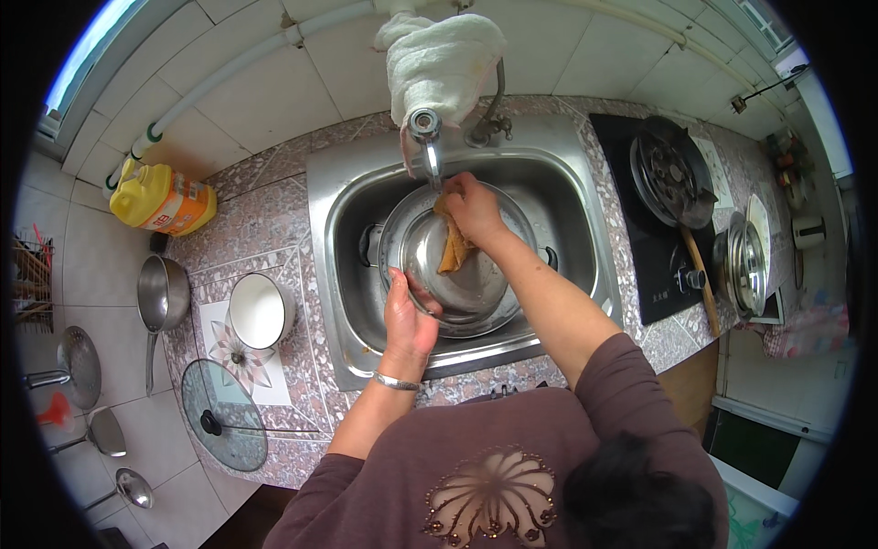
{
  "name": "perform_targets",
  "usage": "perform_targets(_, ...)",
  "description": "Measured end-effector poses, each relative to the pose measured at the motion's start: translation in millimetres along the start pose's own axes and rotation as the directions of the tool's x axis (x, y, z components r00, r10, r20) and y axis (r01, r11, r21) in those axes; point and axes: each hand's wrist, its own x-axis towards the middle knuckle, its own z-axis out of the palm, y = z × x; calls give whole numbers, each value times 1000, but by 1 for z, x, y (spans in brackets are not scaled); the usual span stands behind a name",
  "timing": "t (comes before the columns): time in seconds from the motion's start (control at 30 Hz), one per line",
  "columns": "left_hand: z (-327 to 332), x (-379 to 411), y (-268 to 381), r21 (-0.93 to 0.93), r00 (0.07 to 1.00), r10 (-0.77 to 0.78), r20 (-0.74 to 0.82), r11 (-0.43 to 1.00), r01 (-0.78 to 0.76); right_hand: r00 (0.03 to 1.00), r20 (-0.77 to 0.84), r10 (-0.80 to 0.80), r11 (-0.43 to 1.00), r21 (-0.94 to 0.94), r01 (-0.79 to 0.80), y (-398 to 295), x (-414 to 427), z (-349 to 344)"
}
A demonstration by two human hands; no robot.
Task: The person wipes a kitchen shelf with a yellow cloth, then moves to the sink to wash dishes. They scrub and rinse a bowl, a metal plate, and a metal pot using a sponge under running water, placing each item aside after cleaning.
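Observation:
A shallow stainless-steel dish (473,298) lies over a larger metal pot (394,237) with black side handles, inside the sink basin (576,226). My left hand (410,319) grips the dish at its near left edge, thumb on the outer side and fingers over the metal. At the dish's far side, my right hand (475,209) holds a crumpled yellow-brown cloth (454,250) against its surface. Just above that hand is the faucet spout (431,158). Whether water runs from it is hard to tell.
A white towel (442,65) wraps the faucet pipe. Left of the sink are a white enamel bowl (257,312), a glass lid (226,415), a saucepan (162,291) and a yellow jug (164,199). To the right, a wooden-handled pan (699,274) sits by a gas hob (617,206).

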Motion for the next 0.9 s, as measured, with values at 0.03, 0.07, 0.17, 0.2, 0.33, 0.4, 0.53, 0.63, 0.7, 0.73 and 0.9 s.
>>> perform_targets(0.03,30,1,-2,66,983,75,-165,996,-65,999,-38,35,999,-17,-36,15,-1,-9)
perform_targets(0.07,46,1,-3,144,932,167,-322,982,-126,995,-69,66,997,-30,-68,27,-6,-16)
perform_targets(0.17,35,8,7,120,931,181,-318,981,-150,992,-127,-18,1000,-9,17,40,-38,-14)
perform_targets(0.2,13,10,10,101,934,184,-305,982,-160,988,-138,-74,997,9,76,41,-54,-10)
perform_targets(0.33,19,16,4,150,927,197,-319,976,-156,895,117,-431,901,2,434,3,-99,13)
perform_targets(0.4,23,16,-2,215,939,213,-271,964,-157,831,229,-506,859,45,511,-18,-95,18)
perform_targets(0.53,34,11,-3,401,950,236,-203,905,-139,846,111,-522,825,-188,534,-17,-58,5)
perform_targets(0.63,48,6,-5,619,984,176,-32,777,-119,947,-122,-296,906,-351,238,7,-30,-31)
perform_targets(0.7,59,12,-13,839,989,146,33,533,-107,912,-253,-323,919,-312,239,13,-32,-50)
perform_targets(0.73,55,13,-13,941,990,94,105,312,-129,885,-297,-358,907,-338,253,12,-35,-61)
perform_targets(0.9,56,21,-30,866,952,-223,211,-409,-288,819,-342,-461,838,-471,275,-6,-60,-76)
